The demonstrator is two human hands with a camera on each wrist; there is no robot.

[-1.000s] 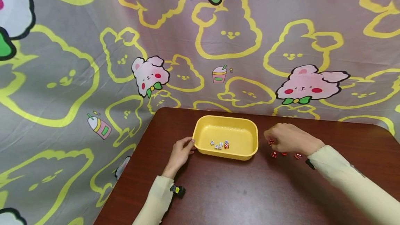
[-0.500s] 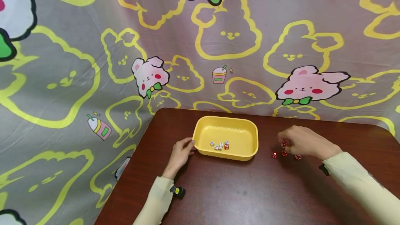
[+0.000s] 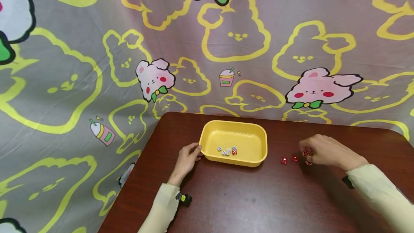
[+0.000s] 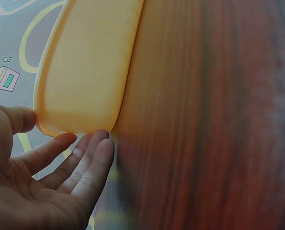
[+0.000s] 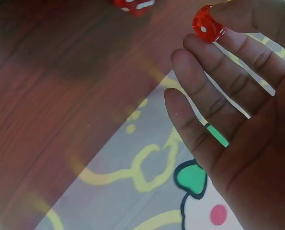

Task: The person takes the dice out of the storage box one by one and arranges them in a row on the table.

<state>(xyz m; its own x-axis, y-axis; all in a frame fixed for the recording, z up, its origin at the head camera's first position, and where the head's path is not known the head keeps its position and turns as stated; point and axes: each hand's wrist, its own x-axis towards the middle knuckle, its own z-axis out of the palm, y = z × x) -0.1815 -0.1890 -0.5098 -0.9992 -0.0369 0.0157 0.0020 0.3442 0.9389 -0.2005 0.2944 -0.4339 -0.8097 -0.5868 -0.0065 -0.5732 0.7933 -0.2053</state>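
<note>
A yellow plastic tray [image 3: 249, 155] stands on the table with several white dice [image 3: 228, 151] and one red die [image 3: 234, 152] inside, toward its near side. At its left end my left hand [image 3: 185, 158] holds the tray, the thumb at the rim and fingertips against the outer wall. My right hand [image 3: 326, 150] pinches a red die [image 5: 208, 25] between thumb and index finger, its other fingers extended. This die is just above the table. Below it lies another red die [image 3: 308, 163], partly covered by the hand; two more red dice [image 3: 284, 160] lie to its left.
The dark brown wooden table [image 3: 239, 197] reaches back to a grey cloth [image 3: 239, 96] printed with yellow outlines and rabbits, hanging behind and on the left. Each wrist carries a small black device, such as the left one [image 3: 184, 198].
My right hand has moved to the right with the pinched red die, passing over the red dice on the table. My left hand and the tray stay in place.
</note>
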